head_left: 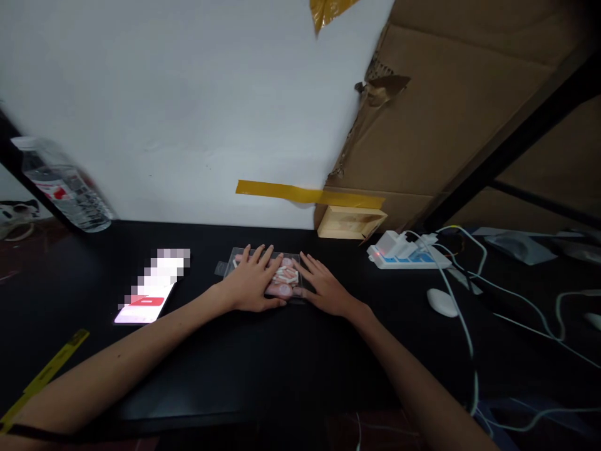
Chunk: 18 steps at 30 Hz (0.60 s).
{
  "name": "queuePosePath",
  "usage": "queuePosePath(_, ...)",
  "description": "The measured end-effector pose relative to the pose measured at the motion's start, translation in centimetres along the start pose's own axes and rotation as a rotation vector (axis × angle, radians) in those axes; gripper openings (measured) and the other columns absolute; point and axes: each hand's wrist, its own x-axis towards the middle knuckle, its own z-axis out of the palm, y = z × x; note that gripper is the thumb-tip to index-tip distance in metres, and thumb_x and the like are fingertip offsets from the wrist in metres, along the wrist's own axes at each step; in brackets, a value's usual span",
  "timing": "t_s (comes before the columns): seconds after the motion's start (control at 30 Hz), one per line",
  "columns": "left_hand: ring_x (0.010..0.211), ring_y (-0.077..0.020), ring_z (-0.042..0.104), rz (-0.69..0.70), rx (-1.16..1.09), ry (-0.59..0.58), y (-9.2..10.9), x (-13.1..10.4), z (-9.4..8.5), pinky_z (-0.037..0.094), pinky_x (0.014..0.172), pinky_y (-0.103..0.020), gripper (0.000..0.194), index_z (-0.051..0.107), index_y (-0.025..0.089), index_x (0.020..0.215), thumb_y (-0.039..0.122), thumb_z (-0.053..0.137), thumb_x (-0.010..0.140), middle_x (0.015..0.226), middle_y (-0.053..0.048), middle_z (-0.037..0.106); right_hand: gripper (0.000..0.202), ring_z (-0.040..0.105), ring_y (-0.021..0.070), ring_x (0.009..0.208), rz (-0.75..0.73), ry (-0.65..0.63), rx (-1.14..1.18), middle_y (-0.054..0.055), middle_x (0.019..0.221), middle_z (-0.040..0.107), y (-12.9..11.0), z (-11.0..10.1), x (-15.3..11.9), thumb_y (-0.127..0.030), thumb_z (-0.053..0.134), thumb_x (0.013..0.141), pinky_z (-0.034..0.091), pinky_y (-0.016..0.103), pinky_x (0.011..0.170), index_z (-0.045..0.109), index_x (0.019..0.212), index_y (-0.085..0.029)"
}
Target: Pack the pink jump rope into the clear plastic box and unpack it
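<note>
The clear plastic pack (282, 290) lies flat on the black counter (282, 363), nearer the far edge than the near one and about midway between the sides, with pink and white pieces (287, 274) showing through it. The left hand (253, 279) rests palm down over its left part, fingers spread toward the far edge; the right hand (326, 288) reaches its right end, fingertips at the border. The grip is open on both sides, neither hand closed around anything; how hard they press cannot be told. For steady work, broad, even pressure from the left palm would likely suit the thin plastic better than pushing with single fingertips, which could flex it, while light contact from the right fingers should check any sideways slide. Low, relaxed wrists would help keep the pack level. The left forearm is best kept off the lit phone (150, 294) toward the counter's left side, and the right one away from the white cable (462, 326) trailing toward the near edge on the right.
</note>
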Motion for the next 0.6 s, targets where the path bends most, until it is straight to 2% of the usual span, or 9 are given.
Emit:
queuePosePath(0.13,0.147,-0.0438,0.022,-0.005,-0.009,-0.003,-0.1,0.0,0.0,0.013,0.116,-0.061,0.104,0.023,0.013,0.158,0.082,0.045,0.082,0.161,-0.023,0.024,0.076,0.013,0.0355,0.153,-0.009,0.014,0.037,0.009,0.167,0.015,0.6,-0.3,-0.3,-0.068,0.044,0.094,0.022,0.059,0.121,0.027,0.158,-0.03)
queuePosePath(0.2,0.148,-0.0435,0.022,-0.009,-0.013,-0.014,-0.1,0.0,0.1,0.013,0.117,-0.061,0.105,0.023,0.014,0.158,0.082,0.045,0.082,0.161,-0.023,0.023,0.072,0.017,0.0343,0.153,-0.019,0.046,0.06,0.009,0.166,0.022,1.4,-0.7,-0.7,-0.066,0.048,0.094,0.025,0.058,0.12,0.035,0.155,-0.031)
queuePosePath(0.33,0.148,-0.0424,0.022,-0.028,-0.028,-0.019,-0.2,0.1,0.1,0.011,0.118,-0.06,0.105,0.023,0.014,0.158,0.082,0.045,0.081,0.162,-0.022,0.023,0.06,0.041,0.0306,0.144,0.044,0.269,0.089,0.013,0.152,0.048,3.0,-2.0,-1.6,-0.057,0.046,0.098,0.033,0.056,0.118,0.048,0.148,-0.025)
queuePosePath(0.43,0.148,-0.042,0.022,-0.051,-0.041,-0.013,-0.2,0.1,0.1,0.01,0.118,-0.059,0.104,0.024,0.014,0.157,0.082,0.044,0.081,0.162,-0.021,0.024,0.054,0.049,0.0277,0.137,0.063,0.385,0.116,0.013,0.146,0.054,3.1,-2.9,-2.0,-0.052,0.045,0.1,0.037,0.053,0.117,0.049,0.146,-0.024)
queuePosePath(0.5,0.148,-0.0421,0.022,-0.052,-0.046,-0.014,-0.2,0.1,0.1,0.01,0.118,-0.059,0.103,0.024,0.014,0.157,0.082,0.043,0.082,0.161,-0.021,0.024,0.05,0.048,0.0274,0.138,0.031,0.362,0.127,0.011,0.147,0.054,2.5,-3.1,-2.0,-0.05,0.046,0.1,0.037,0.052,0.117,0.053,0.143,-0.025)
queuePosePath(0.6,0.147,-0.0432,0.023,-0.047,-0.054,-0.005,-0.3,0.1,0.1,0.011,0.117,-0.061,0.103,0.024,0.014,0.157,0.082,0.044,0.082,0.161,-0.022,0.026,0.049,0.043,0.0291,0.142,-0.026,0.256,0.127,0.013,0.15,0.05,1.1,-2.4,-1.7,-0.049,0.048,0.099,0.036,0.053,0.117,0.057,0.14,-0.023)
